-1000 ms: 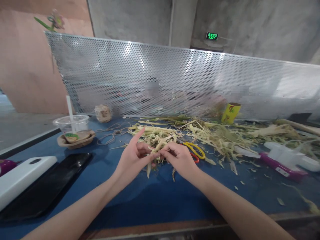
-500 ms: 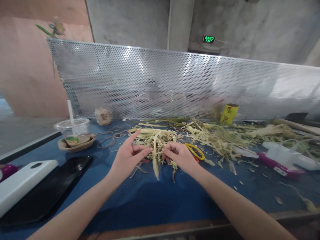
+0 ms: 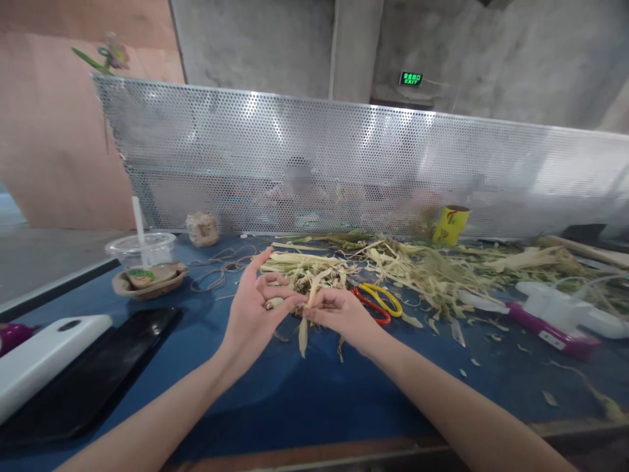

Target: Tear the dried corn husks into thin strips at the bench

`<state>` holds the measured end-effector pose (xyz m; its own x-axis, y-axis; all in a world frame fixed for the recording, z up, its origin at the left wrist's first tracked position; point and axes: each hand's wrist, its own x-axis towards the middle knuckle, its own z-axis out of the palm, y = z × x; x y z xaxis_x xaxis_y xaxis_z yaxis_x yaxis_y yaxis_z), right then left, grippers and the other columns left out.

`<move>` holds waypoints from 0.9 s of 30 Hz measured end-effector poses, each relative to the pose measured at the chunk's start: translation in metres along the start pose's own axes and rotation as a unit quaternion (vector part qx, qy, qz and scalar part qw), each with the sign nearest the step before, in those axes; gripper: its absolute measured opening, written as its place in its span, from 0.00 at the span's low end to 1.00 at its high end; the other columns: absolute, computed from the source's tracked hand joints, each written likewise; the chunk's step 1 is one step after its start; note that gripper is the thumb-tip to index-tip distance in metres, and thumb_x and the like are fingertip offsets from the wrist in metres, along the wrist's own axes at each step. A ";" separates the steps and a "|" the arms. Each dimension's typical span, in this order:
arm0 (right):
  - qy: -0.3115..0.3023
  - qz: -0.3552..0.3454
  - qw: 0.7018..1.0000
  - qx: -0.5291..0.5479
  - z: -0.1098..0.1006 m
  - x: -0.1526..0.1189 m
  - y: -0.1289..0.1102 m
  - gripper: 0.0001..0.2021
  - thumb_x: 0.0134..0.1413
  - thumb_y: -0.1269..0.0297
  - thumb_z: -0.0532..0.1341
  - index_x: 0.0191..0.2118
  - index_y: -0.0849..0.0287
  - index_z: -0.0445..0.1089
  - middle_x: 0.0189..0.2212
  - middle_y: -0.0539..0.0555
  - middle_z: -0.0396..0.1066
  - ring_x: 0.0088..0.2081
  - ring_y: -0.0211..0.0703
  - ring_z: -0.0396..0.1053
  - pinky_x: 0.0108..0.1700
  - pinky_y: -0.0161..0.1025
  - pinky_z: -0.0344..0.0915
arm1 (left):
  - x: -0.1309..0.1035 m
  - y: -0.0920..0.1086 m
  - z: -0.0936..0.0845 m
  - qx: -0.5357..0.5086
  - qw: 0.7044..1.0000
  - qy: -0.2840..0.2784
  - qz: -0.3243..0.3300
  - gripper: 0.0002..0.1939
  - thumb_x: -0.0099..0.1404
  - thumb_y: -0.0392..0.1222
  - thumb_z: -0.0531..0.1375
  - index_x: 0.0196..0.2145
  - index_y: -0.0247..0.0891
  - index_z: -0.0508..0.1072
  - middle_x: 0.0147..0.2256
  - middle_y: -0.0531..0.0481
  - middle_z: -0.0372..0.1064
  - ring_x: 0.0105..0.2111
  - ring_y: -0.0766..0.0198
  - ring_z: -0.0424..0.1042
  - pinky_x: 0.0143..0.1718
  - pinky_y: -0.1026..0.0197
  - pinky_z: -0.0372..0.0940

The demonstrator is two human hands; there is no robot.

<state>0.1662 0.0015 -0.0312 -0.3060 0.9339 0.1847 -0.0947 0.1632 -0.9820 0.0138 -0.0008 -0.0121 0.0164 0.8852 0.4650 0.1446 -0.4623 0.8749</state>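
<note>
A pale strip of dried plant leaf (image 3: pixel 303 335) hangs between my hands, its pointed lower end over the blue tabletop. My left hand (image 3: pixel 255 305) pinches it from the left with thumb and fingers, index finger stretched upward. From the right, my right hand (image 3: pixel 339 311) pinches it too, with the fingertips of both hands almost touching. Just behind them lies a heap of dried stems and flower heads (image 3: pixel 304 265), partly hidden by my fingers. Scissors with red and yellow handles (image 3: pixel 381 300) lie beside my right hand.
More dried leaves (image 3: pixel 417 269) spread to the right, near a purple and white power strip (image 3: pixel 550 328) and a yellow tube (image 3: pixel 451 225). On the left are a black phone (image 3: pixel 98 373), a white power bank (image 3: pixel 49 360), a lidded cup (image 3: pixel 142 249) and string (image 3: pixel 221 265). A perforated metal screen (image 3: pixel 314 157) stands behind.
My right hand has moved left, bringing the fingertips of both hands together at the leaf strip. More of the scissors' red handle now shows.
</note>
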 end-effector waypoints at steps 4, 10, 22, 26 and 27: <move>-0.018 -0.009 1.000 0.018 0.000 -0.002 -0.001 0.17 0.35 0.55 0.67 0.22 0.60 0.60 0.16 0.43 0.61 0.17 0.29 0.57 0.20 0.29 0.53 | 0.001 0.001 -0.001 -0.026 0.999 0.017 -0.024 0.42 0.48 0.40 0.65 0.56 0.30 0.49 0.21 0.52 0.72 0.43 0.57 0.68 0.46 0.51 0.62; 0.050 -0.075 0.995 -0.043 -0.008 0.001 0.001 0.14 0.40 0.55 0.64 0.24 0.60 0.62 0.18 0.45 0.62 0.18 0.30 0.59 0.21 0.30 0.58 | -0.003 0.000 -0.002 0.021 0.994 -0.104 -0.015 0.52 0.49 0.42 0.64 0.61 0.36 0.35 0.40 0.44 0.71 0.39 0.59 0.69 0.36 0.59 0.64; 0.098 -0.165 0.971 -0.144 -0.004 -0.004 0.003 0.05 0.43 0.64 0.62 0.24 0.59 0.65 0.26 0.50 0.66 0.25 0.36 0.67 0.27 0.34 0.65 | -0.006 -0.004 -0.001 0.175 0.977 -0.121 0.017 0.44 0.55 0.42 0.58 0.62 0.40 0.36 0.22 0.59 0.68 0.24 0.66 0.68 0.31 0.63 0.62; 0.091 -0.083 0.990 -0.065 -0.005 -0.003 0.002 0.08 0.44 0.60 0.62 0.27 0.60 0.66 0.20 0.47 0.65 0.19 0.35 0.66 0.25 0.34 0.66 | -0.008 -0.001 -0.003 0.182 0.975 -0.125 0.016 0.45 0.55 0.42 0.58 0.62 0.39 0.35 0.22 0.58 0.69 0.25 0.64 0.69 0.33 0.62 0.63; 0.091 -0.077 0.992 -0.051 -0.005 -0.002 0.002 0.09 0.43 0.59 0.62 0.27 0.60 0.66 0.19 0.47 0.66 0.20 0.35 0.67 0.26 0.34 0.66 | -0.008 0.000 -0.003 0.180 0.976 -0.125 0.014 0.45 0.55 0.42 0.59 0.62 0.38 0.35 0.22 0.58 0.69 0.26 0.64 0.69 0.33 0.61 0.63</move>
<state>0.1716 0.0011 -0.0335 -0.1189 0.9361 0.3312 -0.0285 0.3302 -0.9435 0.0106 -0.0079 -0.0158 0.2590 0.8787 0.4009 0.4780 -0.4773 0.7374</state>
